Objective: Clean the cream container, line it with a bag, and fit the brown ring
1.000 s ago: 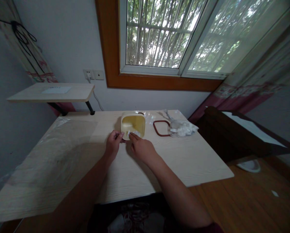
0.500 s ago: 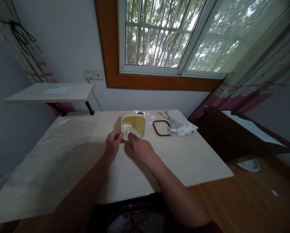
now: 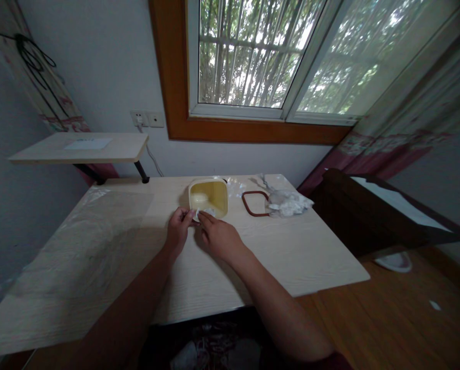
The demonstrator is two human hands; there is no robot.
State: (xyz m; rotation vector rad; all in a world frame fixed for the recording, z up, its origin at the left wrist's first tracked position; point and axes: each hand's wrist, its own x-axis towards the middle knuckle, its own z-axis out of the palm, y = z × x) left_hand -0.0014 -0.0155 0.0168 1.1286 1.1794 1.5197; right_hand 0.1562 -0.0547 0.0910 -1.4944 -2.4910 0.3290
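Observation:
A pale yellow plastic container (image 3: 209, 199) stands open on the wooden-look table (image 3: 99, 267), its front corner between my hands. My left hand (image 3: 179, 228) pinches that front corner. A crumpled white paper scrap (image 3: 206, 211) lies at the container's front rim, under the fingertips of my right hand (image 3: 218, 239). Right of the container lie a dark red rubber seal ring (image 3: 255, 203) and a clear plastic bag (image 3: 287, 204) holding white tissue. Whether the scrap is stuck to the rim is hidden.
Thin clear plastic film (image 3: 237, 187) lies behind the container, and another sheet (image 3: 93, 198) covers the table's left side. A wall shelf (image 3: 79, 148) stands behind the table's left end. The table's right edge drops to a wooden floor (image 3: 384, 318).
The container has shifted slightly left and toward me. My right hand has moved left, closer to my left hand, with the white scrap between them.

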